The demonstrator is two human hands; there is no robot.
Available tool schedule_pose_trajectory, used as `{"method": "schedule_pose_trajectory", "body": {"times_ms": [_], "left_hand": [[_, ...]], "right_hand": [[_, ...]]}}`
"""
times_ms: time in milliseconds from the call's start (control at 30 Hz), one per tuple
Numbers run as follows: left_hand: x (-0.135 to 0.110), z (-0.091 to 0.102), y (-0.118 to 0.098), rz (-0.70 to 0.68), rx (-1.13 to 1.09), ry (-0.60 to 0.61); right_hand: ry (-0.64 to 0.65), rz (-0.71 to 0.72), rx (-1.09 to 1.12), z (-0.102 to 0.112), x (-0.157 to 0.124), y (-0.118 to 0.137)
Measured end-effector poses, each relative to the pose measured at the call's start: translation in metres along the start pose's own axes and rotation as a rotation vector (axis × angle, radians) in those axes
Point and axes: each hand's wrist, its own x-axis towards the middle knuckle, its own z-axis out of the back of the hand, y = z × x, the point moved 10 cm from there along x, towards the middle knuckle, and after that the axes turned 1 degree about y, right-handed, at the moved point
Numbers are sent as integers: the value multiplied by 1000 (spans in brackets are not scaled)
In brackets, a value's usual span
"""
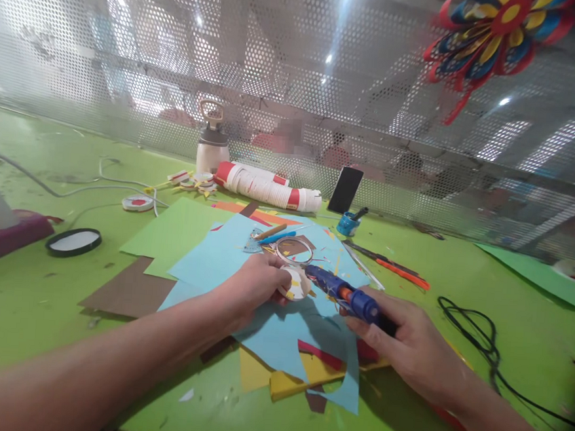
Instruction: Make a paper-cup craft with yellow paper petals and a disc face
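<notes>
Pinched in my left hand (259,279) is a small round white piece (297,286), perhaps a paper cup bottom, with yellowish bits on it. My right hand (409,339) is wrapped around a blue glue gun (334,286). The gun's nozzle points left and is close to the white piece; whether they touch I cannot tell. Just beyond them, a clear ring (293,250) rests on light blue paper (216,250). Beside the ring are a blue pen (279,237), a brown stick-like tool (272,231) and a blue protractor-like piece (253,241).
Stacked paper cups (270,187), a sprayer bottle (212,151) and a propped phone (345,189) stand along the mesh wall. To the right lie an orange-handled cutter (401,274) and a black cable (476,330). A round black-rimmed mirror (73,241) sits left.
</notes>
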Motion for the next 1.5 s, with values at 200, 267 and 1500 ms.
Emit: {"method": "schedule_pose_trajectory", "body": {"times_ms": [200,267,1500], "left_hand": [[0,2,0,-5,-24,-4],[-1,2,0,1,-42,-5],[-4,-3,-2,22,-82,19]], "right_hand": [[-23,86,-38,2,-2,9],[-28,106,-52,2,-2,12],[-206,90,-175,30,2,3]]}}
